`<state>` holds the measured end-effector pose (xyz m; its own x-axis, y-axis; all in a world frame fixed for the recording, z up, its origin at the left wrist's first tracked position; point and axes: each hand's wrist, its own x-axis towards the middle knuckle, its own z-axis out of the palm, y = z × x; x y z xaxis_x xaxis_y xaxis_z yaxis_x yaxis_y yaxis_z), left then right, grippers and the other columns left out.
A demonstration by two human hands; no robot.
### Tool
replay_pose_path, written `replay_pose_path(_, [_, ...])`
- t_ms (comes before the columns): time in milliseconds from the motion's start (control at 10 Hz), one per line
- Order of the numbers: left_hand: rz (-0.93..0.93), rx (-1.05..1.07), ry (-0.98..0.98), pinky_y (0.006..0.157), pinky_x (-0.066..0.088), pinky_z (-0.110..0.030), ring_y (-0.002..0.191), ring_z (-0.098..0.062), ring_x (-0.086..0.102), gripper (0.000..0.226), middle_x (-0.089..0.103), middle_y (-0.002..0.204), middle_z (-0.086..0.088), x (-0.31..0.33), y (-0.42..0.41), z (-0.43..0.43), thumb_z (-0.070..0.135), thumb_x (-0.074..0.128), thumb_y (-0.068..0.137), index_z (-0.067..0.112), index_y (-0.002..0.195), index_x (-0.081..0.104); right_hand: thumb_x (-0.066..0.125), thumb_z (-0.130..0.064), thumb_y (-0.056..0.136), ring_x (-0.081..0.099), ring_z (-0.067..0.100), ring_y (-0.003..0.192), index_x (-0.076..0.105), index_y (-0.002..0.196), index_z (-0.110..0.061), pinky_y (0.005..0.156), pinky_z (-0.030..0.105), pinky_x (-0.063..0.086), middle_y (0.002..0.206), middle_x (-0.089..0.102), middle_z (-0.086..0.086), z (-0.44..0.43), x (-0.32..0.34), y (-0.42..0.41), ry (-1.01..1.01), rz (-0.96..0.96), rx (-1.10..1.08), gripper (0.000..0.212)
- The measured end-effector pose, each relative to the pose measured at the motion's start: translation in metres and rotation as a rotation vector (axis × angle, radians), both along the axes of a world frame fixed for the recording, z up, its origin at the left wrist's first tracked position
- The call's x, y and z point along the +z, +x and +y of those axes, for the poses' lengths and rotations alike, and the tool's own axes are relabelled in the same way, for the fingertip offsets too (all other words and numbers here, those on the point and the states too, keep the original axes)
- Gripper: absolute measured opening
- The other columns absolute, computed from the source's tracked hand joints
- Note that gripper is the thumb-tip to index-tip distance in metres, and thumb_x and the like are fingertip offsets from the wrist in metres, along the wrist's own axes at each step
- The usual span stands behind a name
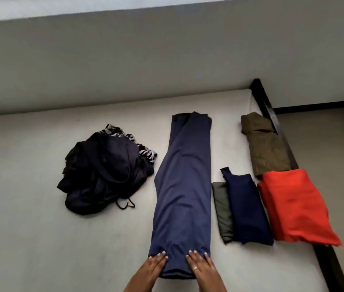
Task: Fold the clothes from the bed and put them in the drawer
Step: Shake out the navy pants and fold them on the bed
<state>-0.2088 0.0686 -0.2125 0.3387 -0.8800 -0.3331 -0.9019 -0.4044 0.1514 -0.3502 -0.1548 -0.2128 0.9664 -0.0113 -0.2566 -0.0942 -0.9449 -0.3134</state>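
Note:
A long navy garment (pixel 182 186) lies folded lengthwise down the middle of the bed (pixel 29 218). My left hand (pixel 153 267) and my right hand (pixel 200 267) rest flat on its near end, fingers spread, one on each side. To the left sits a heap of dark unfolded clothes (pixel 103 171) with a black-and-white patterned piece at its back. On the right lie folded items: a dark navy piece (pixel 246 209) over a grey-green one (pixel 221 211), a red one (pixel 293 207) and an olive one (pixel 266 148).
The bed's black frame (pixel 272 119) runs along the right edge, with floor beyond it. A pale wall (pixel 145 60) stands behind the bed. No drawer is in view.

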Motion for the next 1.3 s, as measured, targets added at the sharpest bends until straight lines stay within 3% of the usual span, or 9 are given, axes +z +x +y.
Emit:
replay_pose_path(200, [-0.001, 0.066, -0.008, 0.115, 0.018, -0.022, 0.146, -0.025, -0.001, 0.057, 0.000, 0.157, -0.019, -0.008, -0.054, 0.015, 0.026, 0.013, 0.099, -0.001, 0.148, 0.001, 0.001, -0.025, 0.102, -0.012, 0.017, 0.146, -0.008, 0.149, -0.011, 0.116, 0.033, -0.007, 0.158, -0.013, 0.004, 0.028, -0.015, -0.050, -0.177, -0.096, -0.036, 0.050])
replay_pose_path(300, [0.403, 0.276, 0.132, 0.110, 0.025, -0.019, 0.144, -0.020, 0.019, 0.066, 0.015, 0.156, -0.012, 0.030, -0.008, -0.014, 0.019, 0.047, 0.098, 0.002, 0.148, 0.008, 0.029, -0.003, 0.095, 0.038, -0.004, 0.131, 0.006, 0.149, -0.028, 0.107, 0.018, 0.025, 0.146, 0.037, -0.019, 0.046, -0.021, -0.062, 0.182, 0.103, -0.058, 0.064])
replay_pose_path(400, [0.673, 0.578, -0.098, 0.099, 0.038, -0.013, 0.124, -0.005, 0.050, 0.056, 0.051, 0.130, 0.015, 0.051, -0.006, -0.017, 0.030, 0.061, 0.084, 0.051, 0.131, 0.040, 0.046, -0.071, 0.035, 0.061, -0.002, 0.058, 0.037, 0.106, -0.043, 0.066, 0.007, 0.040, 0.088, 0.049, -0.018, 0.023, 0.006, -0.019, 0.451, 0.248, -0.299, 0.077])
replay_pose_path(500, [0.875, 0.684, -0.128, 0.091, 0.047, -0.015, 0.101, 0.006, 0.062, 0.056, 0.065, 0.102, 0.027, 0.061, 0.029, -0.016, 0.043, 0.063, 0.070, 0.074, 0.110, 0.038, 0.069, -0.015, 0.061, 0.056, -0.008, 0.081, 0.054, 0.104, -0.040, 0.077, 0.004, 0.038, 0.092, 0.052, -0.017, -0.020, 0.052, 0.025, 0.571, 0.442, -0.428, 0.051])
replay_pose_path(600, [0.890, 0.800, -0.244, 0.082, 0.052, -0.021, 0.087, 0.001, 0.066, 0.044, 0.069, 0.092, 0.019, 0.066, 0.068, -0.034, 0.033, 0.071, 0.073, 0.051, 0.110, 0.054, 0.073, -0.009, 0.073, 0.059, -0.011, 0.080, 0.053, 0.094, -0.063, 0.074, 0.008, 0.044, 0.085, 0.066, -0.024, -0.055, 0.064, 0.056, 0.654, 0.246, -0.517, 0.061])
replay_pose_path(800, [0.933, 0.877, -0.427, 0.072, 0.047, -0.011, 0.075, 0.004, 0.063, 0.032, 0.064, 0.087, 0.003, 0.055, 0.138, -0.090, 0.010, 0.068, 0.085, 0.021, 0.112, 0.056, 0.079, -0.015, 0.074, 0.063, 0.013, 0.095, 0.060, 0.101, -0.024, 0.087, 0.020, 0.049, 0.101, 0.067, 0.000, -0.113, 0.057, 0.136, 0.753, 0.190, -0.626, 0.034])
replay_pose_path(1000, [0.379, 0.907, -0.550, 0.096, 0.039, -0.022, 0.113, -0.013, 0.051, 0.039, 0.052, 0.123, 0.001, 0.021, 0.153, -0.115, 0.033, 0.055, 0.093, 0.014, 0.126, 0.051, 0.055, -0.021, 0.094, 0.051, 0.025, 0.119, 0.050, 0.130, -0.007, 0.102, 0.032, 0.040, 0.126, 0.053, 0.010, -0.117, 0.025, 0.167, 0.341, -0.051, -0.695, 0.039])
replay_pose_path(1200, [0.169, 0.098, -0.169, 0.111, 0.015, -0.041, 0.139, -0.015, 0.029, 0.085, 0.032, 0.152, 0.001, -0.002, 0.088, -0.088, 0.059, 0.047, 0.067, 0.021, 0.143, 0.040, 0.049, -0.056, 0.076, 0.029, 0.024, 0.138, 0.042, 0.138, -0.005, 0.110, 0.042, 0.019, 0.148, 0.037, 0.010, -0.061, -0.001, 0.117, -0.045, -0.122, -0.013, 0.080])
replay_pose_path(1300, [0.123, 0.024, -0.088, 0.112, 0.015, -0.042, 0.140, -0.016, 0.028, 0.078, 0.030, 0.153, -0.002, -0.028, 0.070, -0.080, 0.030, 0.043, 0.066, 0.019, 0.143, 0.040, 0.048, -0.040, 0.068, 0.014, 0.026, 0.144, 0.028, 0.143, -0.001, 0.110, 0.047, 0.016, 0.151, 0.024, 0.014, -0.043, -0.024, 0.096, -0.131, -0.042, 0.164, 0.087])
